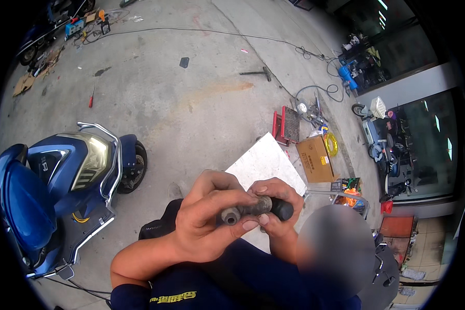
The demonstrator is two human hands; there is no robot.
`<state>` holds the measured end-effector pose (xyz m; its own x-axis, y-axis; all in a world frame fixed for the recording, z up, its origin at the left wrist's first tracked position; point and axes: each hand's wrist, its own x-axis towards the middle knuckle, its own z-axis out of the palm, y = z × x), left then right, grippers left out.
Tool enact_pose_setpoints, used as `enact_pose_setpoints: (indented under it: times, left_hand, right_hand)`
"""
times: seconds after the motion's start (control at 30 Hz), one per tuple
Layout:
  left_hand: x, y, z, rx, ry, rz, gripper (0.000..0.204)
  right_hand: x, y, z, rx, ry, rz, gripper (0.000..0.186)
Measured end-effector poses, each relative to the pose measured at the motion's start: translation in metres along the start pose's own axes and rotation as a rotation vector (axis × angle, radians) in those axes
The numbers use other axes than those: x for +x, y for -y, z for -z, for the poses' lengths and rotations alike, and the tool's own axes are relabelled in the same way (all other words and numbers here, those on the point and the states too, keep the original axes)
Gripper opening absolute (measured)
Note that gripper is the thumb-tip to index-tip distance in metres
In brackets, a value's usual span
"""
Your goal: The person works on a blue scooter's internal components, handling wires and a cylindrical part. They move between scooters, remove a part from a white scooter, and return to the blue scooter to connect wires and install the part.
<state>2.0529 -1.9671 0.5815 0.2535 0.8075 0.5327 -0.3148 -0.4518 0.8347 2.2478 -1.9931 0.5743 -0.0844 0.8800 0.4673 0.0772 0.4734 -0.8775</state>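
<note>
Close in front of my chest I hold a grimy grey metal cylinder [257, 206] lying roughly sideways. Its left end narrows to a hollow round tip [230, 216], and a smooth black knob-like end [281, 209] sits at the right. My left hand [204, 214] is closed around the part near the tip, thumb below and fingers above. Fingers and thumb of my right hand [281, 190] pinch it beside the black end. The exact kind of part does not show. Under and beyond both hands is a white flat surface [266, 163], partly hidden by them.
A blue scooter [62, 175] with a chrome guard stands at left. A cardboard box [314, 160], a red-sided stand [285, 125] and a yellow ring [330, 144] are at right. On the concrete lie a hammer-like tool [263, 74], a screwdriver [91, 98] and cables. A blur covers the lower right.
</note>
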Motion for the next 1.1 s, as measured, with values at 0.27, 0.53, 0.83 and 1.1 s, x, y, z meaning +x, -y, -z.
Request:
enact_pose_setpoints:
  times: [0.27,0.53,0.83,1.1]
  left_hand:
    - [0.164,0.09,0.118,0.031,-0.086,0.008,0.036]
    - [0.315,0.162,0.267,0.259,-0.293,0.015,0.039]
    - [0.343,0.176,0.583,-0.397,-1.225,-0.294,0.028]
    - [0.422,0.222,0.822,0.013,-1.436,0.107,0.026]
  right_hand:
    - [0.22,-0.109,-0.02,0.042,0.173,0.069,0.036]
    - [0.466,-0.238,-0.086,0.196,0.484,0.065,0.036]
    - [0.704,-0.378,-0.269,0.22,0.891,-0.112,0.029]
    - [0.862,-0.485,-0.416,-0.37,0.807,0.054,0.03]
